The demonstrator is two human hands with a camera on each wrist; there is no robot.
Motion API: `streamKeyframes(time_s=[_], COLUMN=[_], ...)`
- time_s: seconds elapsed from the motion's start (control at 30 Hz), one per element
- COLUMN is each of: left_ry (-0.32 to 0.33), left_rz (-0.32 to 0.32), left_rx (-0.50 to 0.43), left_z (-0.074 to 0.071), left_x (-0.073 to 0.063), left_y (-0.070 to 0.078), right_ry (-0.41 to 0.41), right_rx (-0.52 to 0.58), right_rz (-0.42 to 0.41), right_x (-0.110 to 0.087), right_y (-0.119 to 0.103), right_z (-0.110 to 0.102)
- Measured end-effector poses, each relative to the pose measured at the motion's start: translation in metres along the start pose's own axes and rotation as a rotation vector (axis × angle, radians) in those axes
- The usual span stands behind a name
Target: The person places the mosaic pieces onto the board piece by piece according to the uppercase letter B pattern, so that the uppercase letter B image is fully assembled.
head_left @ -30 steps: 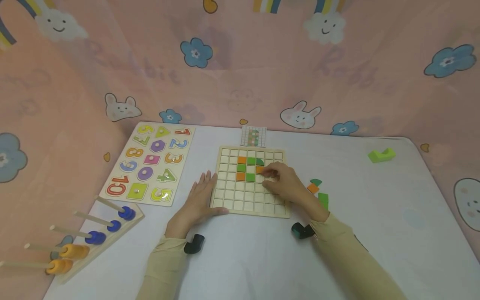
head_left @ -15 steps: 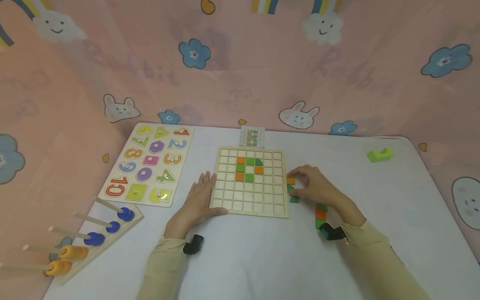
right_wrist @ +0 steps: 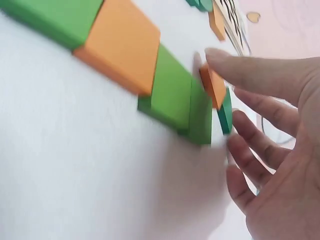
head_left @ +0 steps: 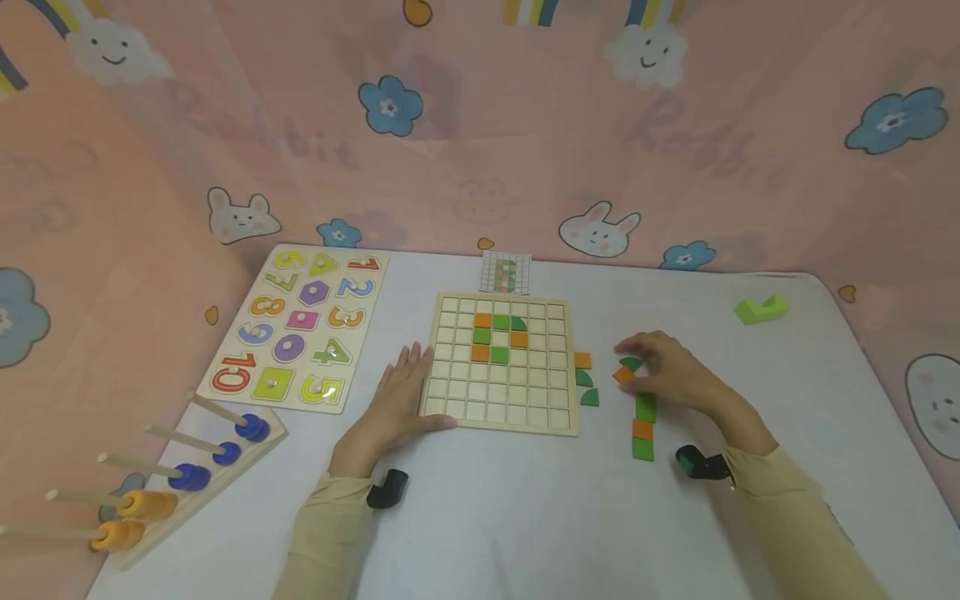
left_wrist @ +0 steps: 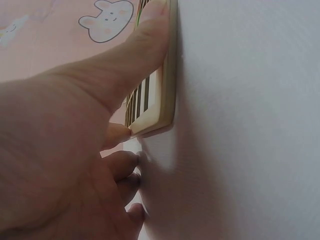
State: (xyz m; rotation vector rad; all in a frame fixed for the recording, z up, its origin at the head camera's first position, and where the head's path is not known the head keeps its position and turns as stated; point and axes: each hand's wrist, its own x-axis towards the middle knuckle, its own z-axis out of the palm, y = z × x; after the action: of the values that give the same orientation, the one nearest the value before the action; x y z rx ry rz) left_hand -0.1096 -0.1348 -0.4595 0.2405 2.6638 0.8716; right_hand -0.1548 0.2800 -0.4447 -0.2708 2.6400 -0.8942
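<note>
My left hand lies at the near-left corner of a wooden grid board, its thumb along the front edge and its fingers straight by the left side. In the left wrist view, the thumb overlaps the board's rim. Green and orange square tiles and a dark green quarter-circle tile sit in the grid. Right of the board, my right hand hovers around a loose orange tile and a dark green tile. The thumb is at the orange tile; the other fingers spread loosely past the green one.
Loose tiles lie beside the board: an orange square, dark green quarter-circles and a row with a green square. A pattern card is behind. Left are a number puzzle and peg stacker; far right, a green block.
My right hand has left the orange tile in the grid and moved right, past the tiles beside the board, to the loose orange and dark green tiles. The left hand stays put.
</note>
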Motion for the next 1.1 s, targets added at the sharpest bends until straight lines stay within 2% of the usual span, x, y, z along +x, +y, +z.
streamKeyframes(time_s=[0.3,0.8,1.1], left_ry=[-0.002,-0.002,0.002], left_rz=[-0.002,-0.013,-0.015], left_rx=[0.002,0.010,0.000], left_z=[0.000,0.001,0.002], left_x=[0.000,0.002,0.001], left_y=[-0.001,-0.001,-0.001], right_ry=[0.079,0.097,0.090], right_rx=[0.016,0.050,0.027], right_rz=[-0.066,0.002,-0.013], right_x=[-0.005,-0.005,-0.009], right_y=[0.015,0.005,0.013], right_z=[-0.003,0.002,-0.001])
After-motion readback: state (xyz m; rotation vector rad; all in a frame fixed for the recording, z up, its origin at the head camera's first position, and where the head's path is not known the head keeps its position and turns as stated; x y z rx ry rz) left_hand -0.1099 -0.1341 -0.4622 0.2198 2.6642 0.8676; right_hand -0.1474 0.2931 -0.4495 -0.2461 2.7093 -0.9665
